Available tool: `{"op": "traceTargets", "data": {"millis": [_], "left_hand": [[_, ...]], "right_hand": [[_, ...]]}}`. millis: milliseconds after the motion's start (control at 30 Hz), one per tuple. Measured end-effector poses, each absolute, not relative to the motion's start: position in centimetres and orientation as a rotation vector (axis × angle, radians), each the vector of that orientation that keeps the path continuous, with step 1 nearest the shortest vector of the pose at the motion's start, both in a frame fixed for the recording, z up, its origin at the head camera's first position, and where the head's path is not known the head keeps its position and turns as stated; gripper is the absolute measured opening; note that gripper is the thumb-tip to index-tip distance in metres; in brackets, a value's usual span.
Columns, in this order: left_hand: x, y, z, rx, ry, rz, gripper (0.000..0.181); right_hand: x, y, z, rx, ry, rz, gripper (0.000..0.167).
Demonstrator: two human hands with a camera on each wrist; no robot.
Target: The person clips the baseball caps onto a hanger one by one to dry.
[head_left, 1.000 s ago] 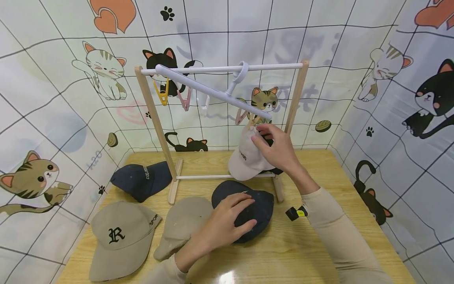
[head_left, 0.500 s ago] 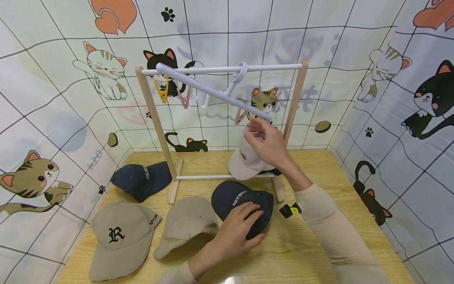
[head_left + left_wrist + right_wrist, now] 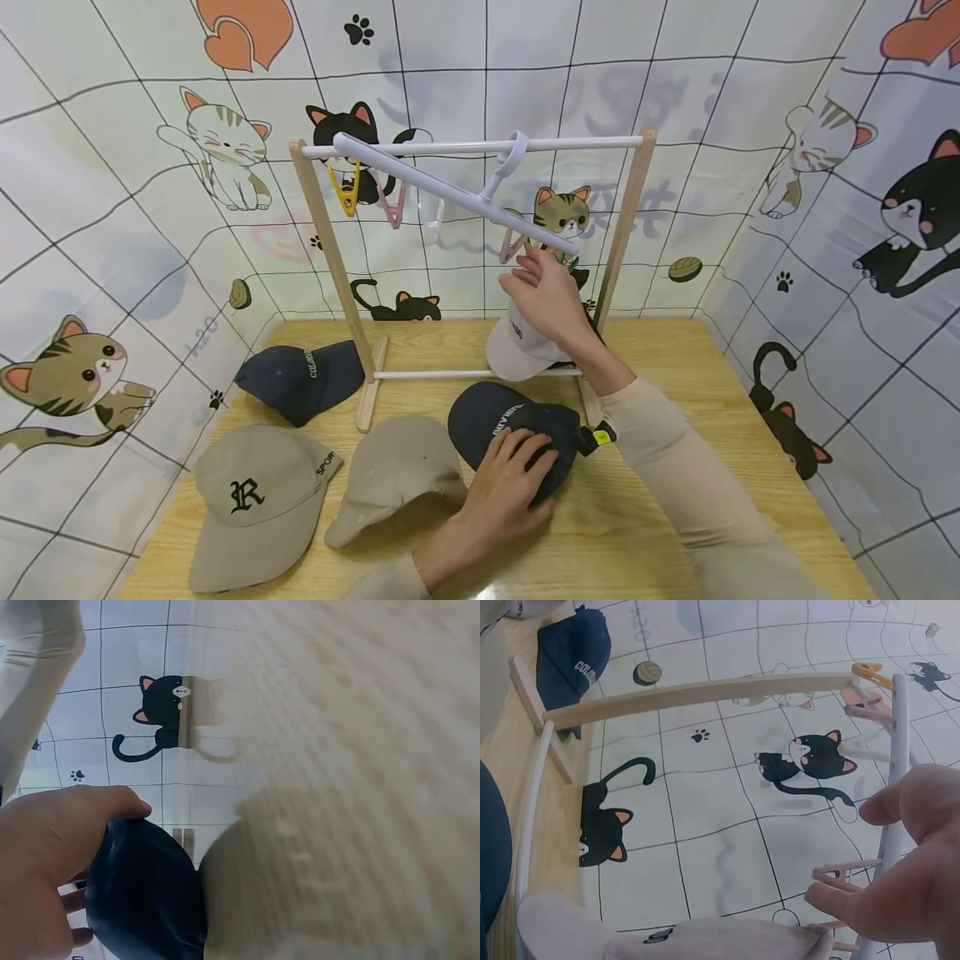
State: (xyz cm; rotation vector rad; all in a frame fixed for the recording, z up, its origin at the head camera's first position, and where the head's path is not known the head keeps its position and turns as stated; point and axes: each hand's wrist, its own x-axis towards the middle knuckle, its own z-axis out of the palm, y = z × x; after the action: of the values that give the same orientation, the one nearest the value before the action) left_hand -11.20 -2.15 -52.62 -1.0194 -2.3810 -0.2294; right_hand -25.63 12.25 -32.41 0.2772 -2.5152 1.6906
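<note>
- Holding the navy baseball cap (image 3: 542,417), the left hand (image 3: 501,487) curves its fingers over the crown, thumb at its near edge.
- Brim points far left; the cap's long axis runs from there toward near right, on the table (image 3: 637,533).
- Lower right end of the hanger (image 3: 457,197) is above and beyond this cap; the right hand (image 3: 551,300) is nearer it.
- Right thumb and fingers stand apart, nothing visibly gripped, near the pink clip (image 3: 507,257); contact is unclear.
</note>
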Motion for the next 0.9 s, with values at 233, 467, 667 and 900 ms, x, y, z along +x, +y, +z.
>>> {"op": "traceTargets", "data": {"millis": [233,467,667,900], "left_hand": [[-11.3,-1.7,-53.2,-0.965,-2.317,-0.203,0.055],[-11.2,-1.3,-53.1,-0.941,-2.285,-0.213,0.044],[-11.2,-1.5,-52.2,-0.94,-2.256,-0.264,0.039],[-11.4,-2.5,-50.8,-0.918,-2.266,-0.381,0.034]], "right_hand": [[-26.3,11.2,-32.4,0.214,-2.481,1.738,0.082],[-27.2,10.5,-32.5,0.187,-2.327,1.893,0.068],[-27.9,10.1,-32.6,0.135,-2.174,1.974,0.052],[-28.5,9.8,-32.6,0.116,-2.036,2.068,0.034]]}}
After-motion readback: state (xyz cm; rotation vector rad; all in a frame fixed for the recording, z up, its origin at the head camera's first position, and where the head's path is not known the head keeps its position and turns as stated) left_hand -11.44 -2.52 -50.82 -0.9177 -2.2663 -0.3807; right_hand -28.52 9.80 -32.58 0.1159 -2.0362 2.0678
